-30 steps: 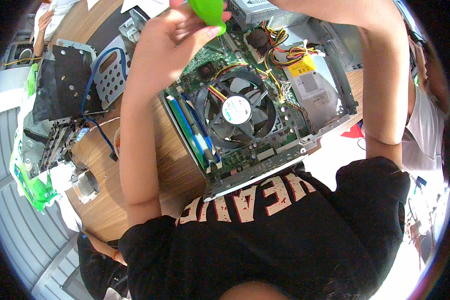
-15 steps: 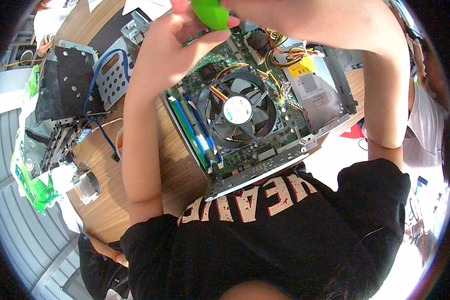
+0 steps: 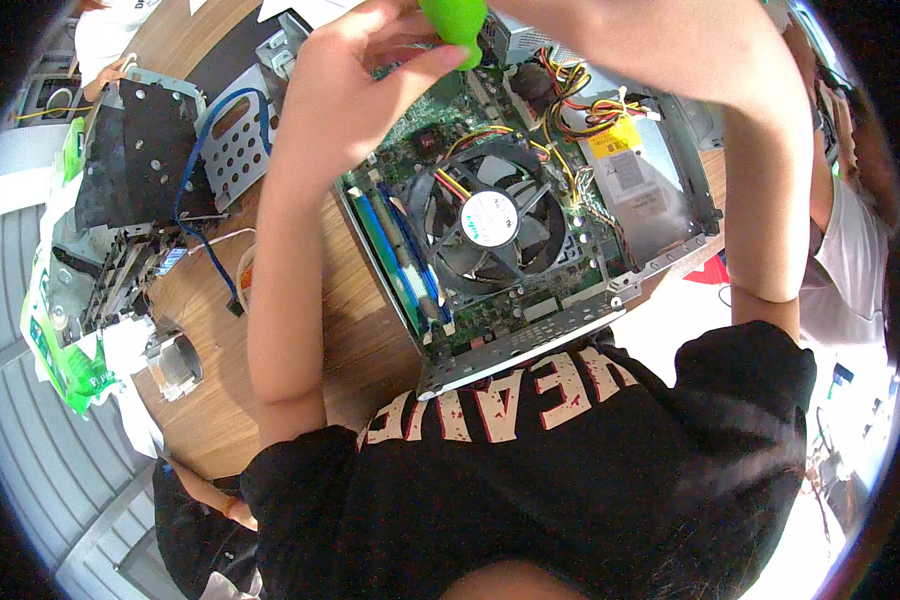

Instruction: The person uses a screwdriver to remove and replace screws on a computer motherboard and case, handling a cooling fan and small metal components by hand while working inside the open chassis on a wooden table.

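Note:
At the top edge, the fingers and thumb of my left hand (image 3: 355, 85) are closed around the lower end of a green-handled screwdriver (image 3: 456, 28). Only the bulbous handle shows; I cannot see its shaft or tip. My right hand (image 3: 525, 12) is near the top of the handle, mostly cut off by the frame, its fingers hidden. Below both hands lies an opened computer case (image 3: 530, 345) with a green circuit board (image 3: 410, 125). A black cooling fan (image 3: 490, 218) sits on the board, beside upright memory modules (image 3: 395, 260).
A silver power supply or drive box (image 3: 635, 190) with bundled wires (image 3: 585, 110) fills the case's right side. Left on the wooden table (image 3: 350, 375) are a blue cable (image 3: 178, 200), a black metal part (image 3: 130, 155) and a heatsink (image 3: 176, 362). Other people are nearby.
The green handle has shifted right, and my left hand moved slightly with it. My right hand's fingertips, seen beside the handle before, are now out of sight. The case appears slightly further right.

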`<state>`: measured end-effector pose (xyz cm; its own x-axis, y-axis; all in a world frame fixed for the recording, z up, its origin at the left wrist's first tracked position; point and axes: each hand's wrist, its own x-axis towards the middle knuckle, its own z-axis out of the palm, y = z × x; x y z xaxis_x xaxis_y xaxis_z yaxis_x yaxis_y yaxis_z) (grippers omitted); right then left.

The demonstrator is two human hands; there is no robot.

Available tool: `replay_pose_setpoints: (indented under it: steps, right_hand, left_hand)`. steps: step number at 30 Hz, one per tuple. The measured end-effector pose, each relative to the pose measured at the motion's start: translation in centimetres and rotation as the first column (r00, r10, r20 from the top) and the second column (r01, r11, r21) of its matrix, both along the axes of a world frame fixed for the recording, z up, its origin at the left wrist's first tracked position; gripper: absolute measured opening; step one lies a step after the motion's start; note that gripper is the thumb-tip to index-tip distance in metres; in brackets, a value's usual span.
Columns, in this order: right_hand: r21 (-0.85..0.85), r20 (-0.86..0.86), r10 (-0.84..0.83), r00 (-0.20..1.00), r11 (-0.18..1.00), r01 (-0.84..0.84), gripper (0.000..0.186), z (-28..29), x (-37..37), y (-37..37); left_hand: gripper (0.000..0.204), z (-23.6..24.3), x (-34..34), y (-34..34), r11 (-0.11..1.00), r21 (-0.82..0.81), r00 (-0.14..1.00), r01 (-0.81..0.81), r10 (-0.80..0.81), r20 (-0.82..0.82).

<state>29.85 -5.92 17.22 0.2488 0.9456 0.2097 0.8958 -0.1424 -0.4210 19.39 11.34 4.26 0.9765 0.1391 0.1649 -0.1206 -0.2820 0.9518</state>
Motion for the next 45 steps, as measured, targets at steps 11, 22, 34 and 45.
replay_pose_setpoints:
  steps: [11, 22, 34, 45]
  right_hand:
    - [0.589, 0.066, 0.164, 0.984, 0.79, -0.171, 0.03, -7.0, -0.2, 3.3]
    - [0.354, 0.006, 0.116, 0.993, 0.929, -0.11, 0.045, -4.6, 2.3, 2.6]
    - [0.151, -0.609, 0.054, 0.792, 0.987, 0.048, 0.025, -2.3, -1.8, 2.2]
    - [0.579, 0.047, 0.079, 0.996, 0.81, -0.091, 0.043, -8.4, 2.7, 3.0]
  left_hand:
    - [0.054, -7.6, 2.6, 0.8, 0.863, 0.503, 0.979, -0.051, -0.055, 0.194]
    - [0.032, -1.1, -0.9, -1.0, 0.912, 0.31, 0.963, -0.267, 0.236, 0.134]
    - [0.042, -6.5, 3.1, -0.1, 0.827, 0.524, 0.941, -0.203, 0.017, 0.338]
    - [0.042, -0.8, 0.2, -1.7, 0.833, 0.503, 0.973, -0.229, 0.213, 0.091]
